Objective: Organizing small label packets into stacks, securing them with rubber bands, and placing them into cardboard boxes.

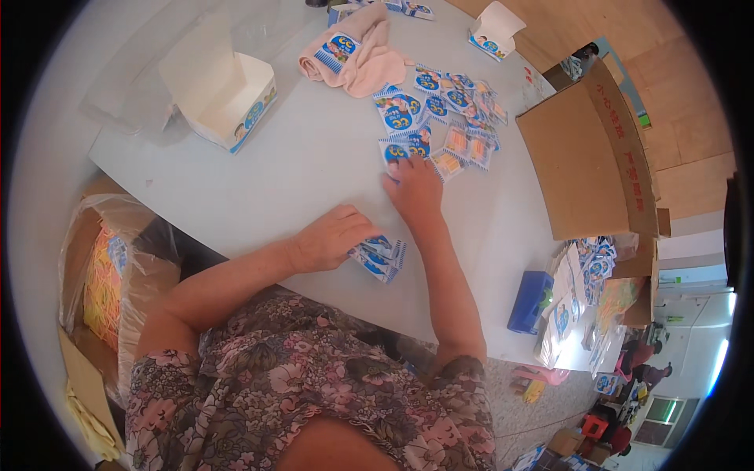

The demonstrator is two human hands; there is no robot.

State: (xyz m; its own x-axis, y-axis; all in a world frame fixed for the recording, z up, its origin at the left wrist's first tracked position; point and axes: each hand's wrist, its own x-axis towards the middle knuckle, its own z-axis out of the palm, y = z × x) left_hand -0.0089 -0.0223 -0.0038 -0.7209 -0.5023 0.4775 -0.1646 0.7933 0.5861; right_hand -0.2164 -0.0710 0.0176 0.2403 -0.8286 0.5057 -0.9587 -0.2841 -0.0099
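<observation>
My left hand (334, 238) is closed around a small stack of blue-and-white packets (378, 259), low over the near part of the table. Farther off and to the right, my right hand (416, 191) reaches to the near edge of a loose pile. Its fingers close on one blue-and-white packet (393, 151); the fingertips partly cover it. Beyond lie several more printed packets (398, 112), some turned over so that a clear back shows orange-pink pieces (481, 149) inside.
An open white box (228, 102) stands at the left, a smaller one (496, 33) at the far right. A pink cloth (369, 59) lies behind the pile. On the right are a large carton (581, 157) and a blue holder (530, 301). A plastic-lined carton (102, 282) stands left of me.
</observation>
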